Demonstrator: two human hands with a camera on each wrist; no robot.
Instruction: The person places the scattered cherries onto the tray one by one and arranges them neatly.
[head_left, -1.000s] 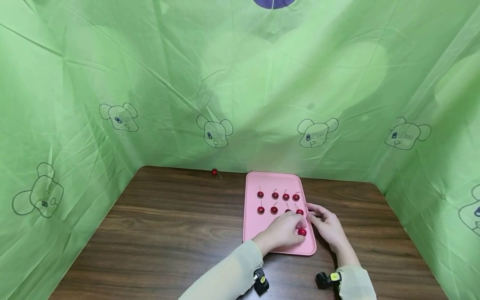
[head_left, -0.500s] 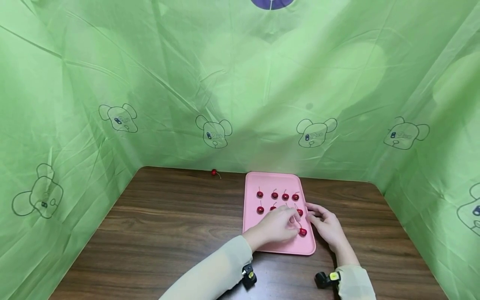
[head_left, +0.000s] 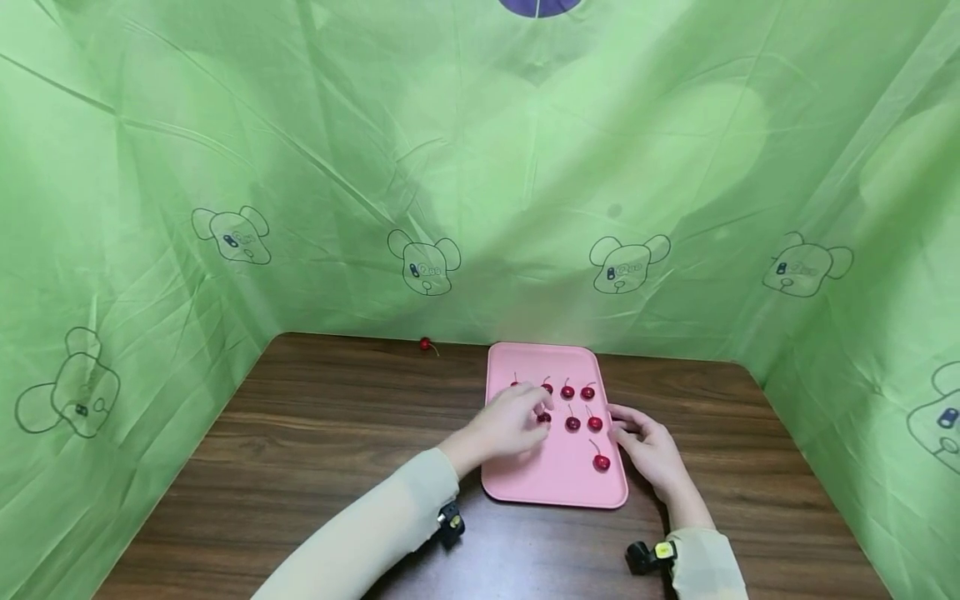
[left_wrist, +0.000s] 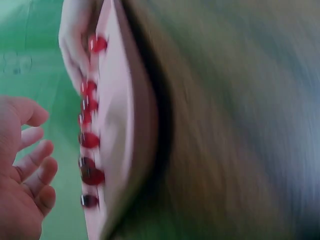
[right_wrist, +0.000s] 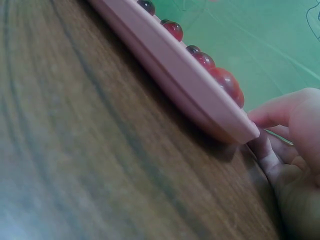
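Note:
A pink tray (head_left: 525, 483) lies on the table with several red cherries on it, stems attached. Four stand in the far row, including one cherry (head_left: 567, 392); the nearer row includes another cherry (head_left: 573, 423). By itself near the tray's front right is a single cherry (head_left: 601, 462). My left hand (head_left: 510, 421) hovers over the tray's left side, its fingers loosely bent and empty in the left wrist view, hiding part of the nearer row. At the tray's right edge, my right hand (head_left: 652, 450) holds the rim between thumb and fingers, as the right wrist view shows.
One more cherry (head_left: 425, 343) sits on the wooden table (head_left: 337, 425) at the back edge, left of the tray. Green cloth (head_left: 480, 167) with bear-head drawings hangs behind and at both sides. Each wrist carries a small black camera (head_left: 641, 558).
The left hand has let go of the cherry at the tray's front right and moved left, over the left side. The right hand stays at the tray's edge.

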